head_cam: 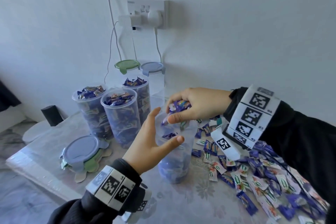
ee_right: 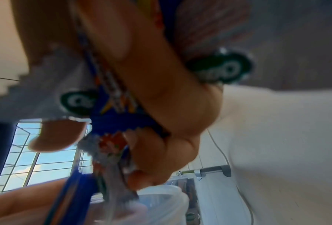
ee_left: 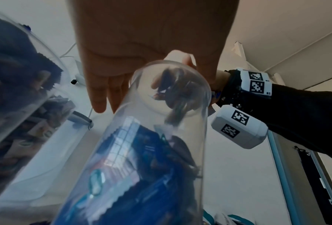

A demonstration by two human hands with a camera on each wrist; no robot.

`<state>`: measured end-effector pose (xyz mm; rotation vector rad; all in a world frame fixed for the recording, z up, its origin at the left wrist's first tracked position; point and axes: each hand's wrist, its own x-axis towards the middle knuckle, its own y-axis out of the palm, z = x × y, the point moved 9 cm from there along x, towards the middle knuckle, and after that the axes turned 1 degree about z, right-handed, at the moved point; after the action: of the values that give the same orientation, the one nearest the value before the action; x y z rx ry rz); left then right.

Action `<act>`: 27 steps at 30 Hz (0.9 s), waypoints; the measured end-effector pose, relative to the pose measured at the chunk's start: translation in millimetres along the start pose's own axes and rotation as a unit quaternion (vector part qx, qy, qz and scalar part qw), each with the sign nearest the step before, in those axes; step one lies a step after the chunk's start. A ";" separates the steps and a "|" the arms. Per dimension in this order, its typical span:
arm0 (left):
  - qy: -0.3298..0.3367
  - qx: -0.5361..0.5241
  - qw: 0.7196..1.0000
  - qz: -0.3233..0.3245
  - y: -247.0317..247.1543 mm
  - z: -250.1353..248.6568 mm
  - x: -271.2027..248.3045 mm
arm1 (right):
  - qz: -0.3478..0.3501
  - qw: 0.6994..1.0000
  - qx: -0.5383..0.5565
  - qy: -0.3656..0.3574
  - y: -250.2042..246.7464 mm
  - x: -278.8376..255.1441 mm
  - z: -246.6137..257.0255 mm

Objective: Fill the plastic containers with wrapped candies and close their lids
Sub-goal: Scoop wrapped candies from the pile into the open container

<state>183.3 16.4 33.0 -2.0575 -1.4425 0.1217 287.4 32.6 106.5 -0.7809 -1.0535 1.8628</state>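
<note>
On the patterned, plastic-covered table [head_cam: 181,203] we see, at our right, a broad heap of loose wrapped candies in blue and white packets [head_cam: 258,174]. Behind our hands stand three tall clear plastic containers filled to the brim with candies [head_cam: 119,114], lidless, with two lidded ones against the wall. At front left lies a stack of round lids, blue on top and green beneath [head_cam: 81,152]. Between our hands stands a clear plastic container about half full of candies [head_cam: 174,162]. Our left hand [head_cam: 152,143] is beside it with fingers wide and straight, thumb against its wall. Our right hand [head_cam: 196,103] hovers over its mouth, fingers curled around a handful of candies [head_cam: 179,106].
</note>
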 end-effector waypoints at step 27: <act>-0.017 -0.091 0.996 -0.003 3.2 5.5 -0.7 | -0.327 0.859 0.375 -0.123 6.0 -11.7 -10.9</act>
<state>183.4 17.5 26.7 -2.2063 -1.5312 0.0234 299.4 24.4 97.6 0.2659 -0.5306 1.5723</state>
